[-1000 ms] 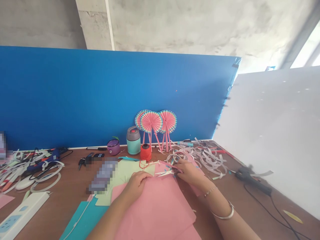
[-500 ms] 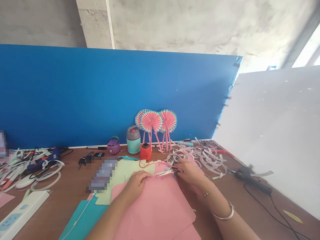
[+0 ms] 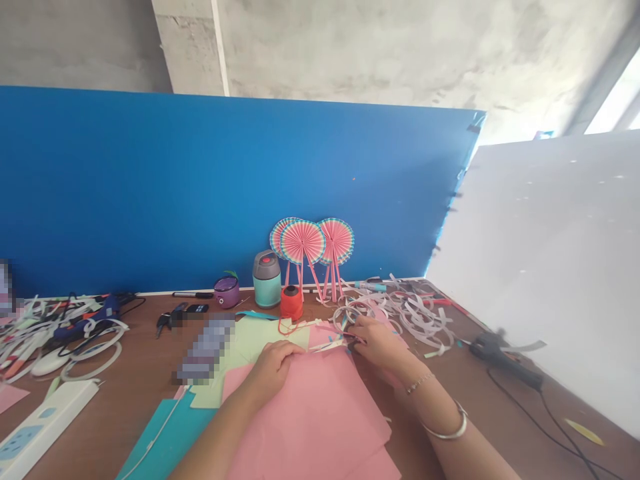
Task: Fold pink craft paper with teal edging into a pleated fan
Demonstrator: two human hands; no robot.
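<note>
My right hand is closed around the scissors, whose blades point left along the far edge of the pink paper. My left hand rests at the far left part of that sheet, fingers together and gripping its edge close to the blade tips. More pink paper lies beneath, partly covered. Pale green sheets stick out behind and to the left, with teal paper nearer me. Small blue and pink scraps lie around the scissors.
Three pink pleated fans stand against the blue board, beside a teal thermos and a red thread spool. Curled paper strips are heaped at right, near a black glue gun. A power strip sits at left.
Hardly anything differs. The scissor blades look slightly closer together, and the view has shifted a little; both hands keep their places.
</note>
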